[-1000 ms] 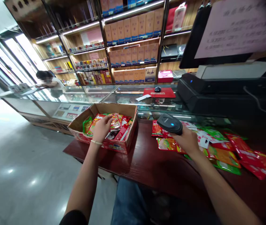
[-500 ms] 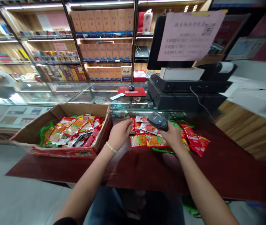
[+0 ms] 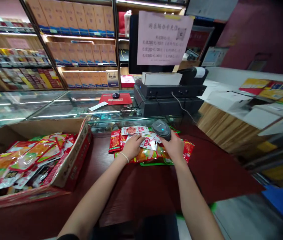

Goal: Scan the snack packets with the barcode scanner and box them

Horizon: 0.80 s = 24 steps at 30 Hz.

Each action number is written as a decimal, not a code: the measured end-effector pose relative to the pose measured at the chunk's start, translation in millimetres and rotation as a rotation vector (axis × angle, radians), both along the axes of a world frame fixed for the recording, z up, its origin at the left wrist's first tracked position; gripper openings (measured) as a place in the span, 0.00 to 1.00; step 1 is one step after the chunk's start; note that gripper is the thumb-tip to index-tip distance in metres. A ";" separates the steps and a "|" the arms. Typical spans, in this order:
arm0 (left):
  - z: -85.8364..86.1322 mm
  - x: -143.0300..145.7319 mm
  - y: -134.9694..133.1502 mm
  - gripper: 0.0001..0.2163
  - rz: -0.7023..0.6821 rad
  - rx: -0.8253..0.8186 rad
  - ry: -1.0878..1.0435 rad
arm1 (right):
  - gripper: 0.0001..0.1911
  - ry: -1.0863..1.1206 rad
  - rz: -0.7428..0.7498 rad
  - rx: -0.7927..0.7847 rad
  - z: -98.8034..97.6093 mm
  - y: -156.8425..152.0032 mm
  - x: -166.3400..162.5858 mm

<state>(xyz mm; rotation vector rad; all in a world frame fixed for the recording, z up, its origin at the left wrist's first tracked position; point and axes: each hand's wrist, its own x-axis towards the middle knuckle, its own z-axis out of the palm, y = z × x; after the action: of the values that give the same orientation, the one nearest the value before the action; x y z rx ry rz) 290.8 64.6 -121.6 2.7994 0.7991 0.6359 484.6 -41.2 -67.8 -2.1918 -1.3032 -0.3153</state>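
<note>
My right hand is wrapped round the handle of a black barcode scanner, whose blue light is lit. The scanner is over a pile of snack packets on the dark red counter. My left hand, with a pale band at the wrist, has its fingers bent at the edge of a white snack packet on the pile; the thumb is partly hidden. Beyond it lies another white packet. Red packets sit to the left, and yellow-orange ones are nearest me.
A cardboard box full of snack packets stands on the counter at left. Behind the pile are a glass display case, a red mat with a mouse, and a cash drawer under a monitor with a pink notice.
The view has swung to the right. My left hand has moved from the pile's left edge onto the white packets. My right hand still holds the scanner over the pile.
</note>
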 end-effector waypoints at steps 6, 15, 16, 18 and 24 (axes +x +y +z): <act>9.8 -18.2 -13.4 0.16 0.118 -0.050 0.088 | 0.21 0.021 0.004 0.018 2.4 -0.2 -7.5; 13.1 -87.6 -11.0 0.11 0.357 -0.613 -0.571 | 0.24 0.094 0.114 0.077 -1.0 -2.6 -32.0; 8.4 -91.9 -9.9 0.12 0.348 -0.710 -0.669 | 0.24 0.097 0.134 0.075 -3.0 -2.4 -35.3; -1.4 -96.5 -7.8 0.15 0.324 -0.887 -0.866 | 0.24 0.092 0.174 0.065 -7.0 -2.0 -41.8; -12.2 -96.6 -3.9 0.19 0.243 -1.206 -1.377 | 0.32 0.095 0.271 -0.008 -8.3 -3.5 -59.5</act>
<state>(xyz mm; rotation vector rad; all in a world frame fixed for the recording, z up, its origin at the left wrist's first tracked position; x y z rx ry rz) 194.1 60.7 -133.8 0.8285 0.7256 1.2479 425.1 -44.7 -76.2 -1.9784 -1.5268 -0.0997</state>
